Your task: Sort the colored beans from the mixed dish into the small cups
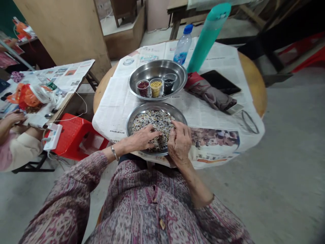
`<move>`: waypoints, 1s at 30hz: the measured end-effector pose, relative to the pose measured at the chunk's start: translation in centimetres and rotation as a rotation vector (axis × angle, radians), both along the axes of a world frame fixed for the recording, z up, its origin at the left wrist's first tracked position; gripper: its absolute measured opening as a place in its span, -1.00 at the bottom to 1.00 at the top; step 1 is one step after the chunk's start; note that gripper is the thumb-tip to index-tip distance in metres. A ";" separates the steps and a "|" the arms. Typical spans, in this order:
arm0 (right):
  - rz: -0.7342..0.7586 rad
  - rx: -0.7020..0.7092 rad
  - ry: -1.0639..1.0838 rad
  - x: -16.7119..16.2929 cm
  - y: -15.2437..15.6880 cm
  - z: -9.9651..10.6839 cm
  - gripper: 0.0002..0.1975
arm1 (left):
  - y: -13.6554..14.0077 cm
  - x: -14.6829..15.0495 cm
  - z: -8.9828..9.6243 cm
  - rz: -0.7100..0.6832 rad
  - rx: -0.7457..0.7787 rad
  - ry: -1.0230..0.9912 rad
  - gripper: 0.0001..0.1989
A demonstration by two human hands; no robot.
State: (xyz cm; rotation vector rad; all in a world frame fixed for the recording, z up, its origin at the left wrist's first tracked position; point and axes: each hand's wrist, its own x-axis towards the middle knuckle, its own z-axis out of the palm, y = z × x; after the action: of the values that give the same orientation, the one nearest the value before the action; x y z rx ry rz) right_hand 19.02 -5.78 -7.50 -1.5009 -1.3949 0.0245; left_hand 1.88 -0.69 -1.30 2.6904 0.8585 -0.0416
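Note:
A steel bowl (129, 123) in front of me holds mixed small grains (153, 122), white, black and yellowish. My left hand (145, 138) reaches over the near left rim, its fingers apart and their tips on the grains. Over the right side of that bowl, my right hand (179, 140) is closed, thumb near the bent fingers; anything in its fingertips is hidden. Behind stands a larger steel bowl (154, 67) with three clear cups: a cup of dark red beans (143, 88), a cup of yellow kernels (156, 88) and a cup of black beans (168, 86).
Newspaper (109, 115) covers the round table. Toward the back are a water bottle (183, 45), a tall green container (209, 37), a folded umbrella (210, 91) and a dark tablet (220, 81). A red stool (76, 135) and another person's hand (14, 117) are at left.

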 end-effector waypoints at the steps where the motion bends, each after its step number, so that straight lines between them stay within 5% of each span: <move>1: -0.001 -0.002 0.000 0.0 0.0 0.0 -0.63 | 0.2 0.9 -0.4 0.003 0.003 -0.001 -0.62; 7: -0.016 -0.009 -0.015 -0.1 0.0 0.1 -0.65 | 3.7 4.3 -1.4 0.122 0.082 -0.094 -0.71; 12: -0.010 -0.013 -0.005 -0.1 0.0 0.2 -0.63 | 5.2 2.3 -0.2 0.262 0.239 -0.130 -0.71; 17: 0.006 -0.008 0.006 -0.1 0.0 0.2 -0.64 | 4.0 0.4 0.2 0.379 0.231 0.052 -0.29; 19: 0.006 -0.013 0.011 -0.1 0.0 0.3 -0.64 | 3.2 0.6 -0.2 0.348 0.166 0.058 -0.31; 25: 0.006 -0.005 0.035 -0.1 -0.1 0.3 -0.63 | 0.8 2.9 -1.1 0.096 -0.042 -0.111 -0.79; 30: -0.017 -0.011 0.064 -0.1 -0.1 0.2 -0.62 | 0.2 3.3 -0.7 -0.089 0.035 -0.131 -0.86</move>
State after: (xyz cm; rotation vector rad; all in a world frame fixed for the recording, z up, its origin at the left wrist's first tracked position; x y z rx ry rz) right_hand 18.91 -5.90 -7.34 -1.5085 -1.3331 0.0691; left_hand 5.22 -0.47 -2.00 2.7273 0.7070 0.1295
